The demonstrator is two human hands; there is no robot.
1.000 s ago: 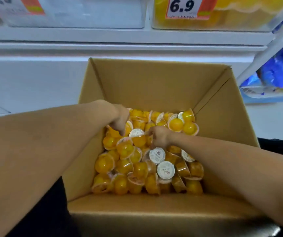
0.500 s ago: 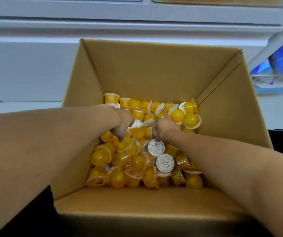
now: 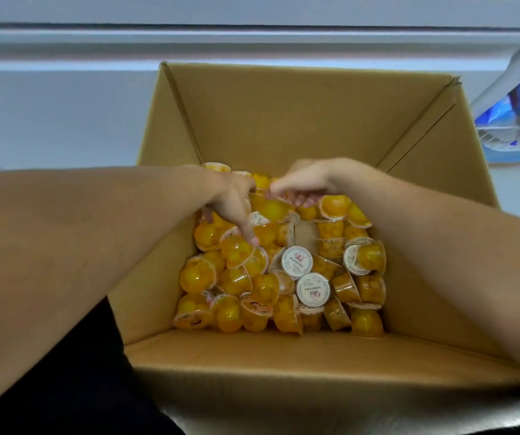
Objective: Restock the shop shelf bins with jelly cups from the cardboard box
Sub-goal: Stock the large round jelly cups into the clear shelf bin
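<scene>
An open cardboard box (image 3: 283, 120) stands in front of me, its floor covered with several yellow jelly cups (image 3: 236, 277), some showing white round lids (image 3: 312, 289). Both my arms reach into it. My left hand (image 3: 232, 199) lies on the far-left part of the pile with fingers spread downward, one fingertip touching a cup. My right hand (image 3: 307, 180) is right beside it at the far middle, fingers curled over the top cups with the nails facing me. A small bare patch of box floor (image 3: 305, 233) shows just below the hands.
A white shelf edge (image 3: 252, 32) runs across the top behind the box. To the right, a wire basket (image 3: 513, 139) holds blue packets. Dark clothing (image 3: 64, 387) fills the lower left, and a shiny surface (image 3: 362, 416) lies under the box's near flap.
The view has tilted down, so the shelf bins and price tag are gone. Both hands have shifted toward the far side of the box, and a bare patch has opened in the pile.
</scene>
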